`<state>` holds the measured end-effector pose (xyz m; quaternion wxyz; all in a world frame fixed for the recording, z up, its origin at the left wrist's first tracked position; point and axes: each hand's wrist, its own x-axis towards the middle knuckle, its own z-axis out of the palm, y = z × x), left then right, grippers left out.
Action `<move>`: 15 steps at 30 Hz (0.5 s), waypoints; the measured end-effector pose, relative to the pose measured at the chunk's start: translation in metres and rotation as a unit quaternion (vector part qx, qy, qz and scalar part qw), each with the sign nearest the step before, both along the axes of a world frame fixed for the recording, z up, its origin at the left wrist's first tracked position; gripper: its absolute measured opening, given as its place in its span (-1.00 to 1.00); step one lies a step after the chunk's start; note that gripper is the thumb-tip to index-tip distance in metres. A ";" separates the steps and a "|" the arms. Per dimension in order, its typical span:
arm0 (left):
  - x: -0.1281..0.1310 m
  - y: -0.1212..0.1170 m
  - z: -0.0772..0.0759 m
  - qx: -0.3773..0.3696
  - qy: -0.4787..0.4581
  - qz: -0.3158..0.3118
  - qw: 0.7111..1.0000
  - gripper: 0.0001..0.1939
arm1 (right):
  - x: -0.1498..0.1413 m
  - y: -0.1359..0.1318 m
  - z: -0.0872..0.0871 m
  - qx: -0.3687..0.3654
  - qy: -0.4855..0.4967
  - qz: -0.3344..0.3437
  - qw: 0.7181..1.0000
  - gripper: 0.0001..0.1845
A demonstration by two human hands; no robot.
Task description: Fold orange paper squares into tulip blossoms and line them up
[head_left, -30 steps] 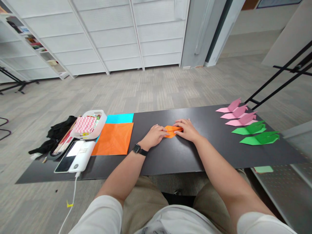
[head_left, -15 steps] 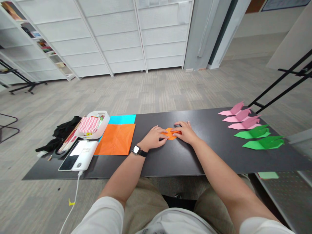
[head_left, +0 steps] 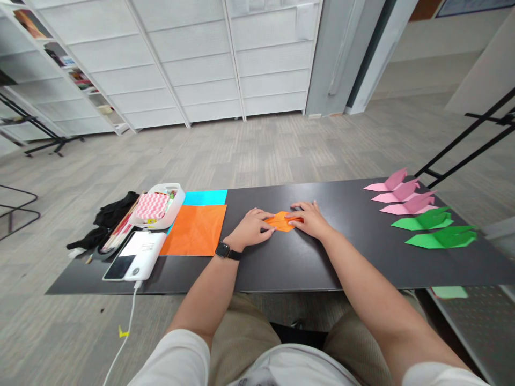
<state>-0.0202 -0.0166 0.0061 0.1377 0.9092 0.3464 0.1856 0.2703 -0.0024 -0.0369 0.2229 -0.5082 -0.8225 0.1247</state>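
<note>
A small folded piece of orange origami paper point(head_left: 282, 221) lies on the dark table in front of me. My left hand point(head_left: 254, 228), with a black watch point(head_left: 223, 250) on its wrist, is closed on the paper's left end between thumb and fingers. At the opposite end, my right hand point(head_left: 309, 219) grips the paper the same way, with its fingertips partly over it. Creases run along the visible middle of the paper; both ends are hidden under my fingers.
Orange sheets point(head_left: 197, 230) overlap blue paper point(head_left: 206, 197) on the left. Beside them are a white basket point(head_left: 177, 199), a phone point(head_left: 116, 266), a cabled white power bank point(head_left: 145, 256) and black cloth point(head_left: 116, 209). Three pink cranes point(head_left: 408, 206) and two green cranes point(head_left: 442, 238) stand right.
My hands have moved slightly apart, and more of the orange paper shows between them. The whole view has shifted a little.
</note>
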 end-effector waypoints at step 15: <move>0.028 0.000 -0.018 -0.017 0.001 -0.003 1.000 -0.76 | 0.013 0.002 -0.004 0.014 0.009 0.007 1.000 -0.69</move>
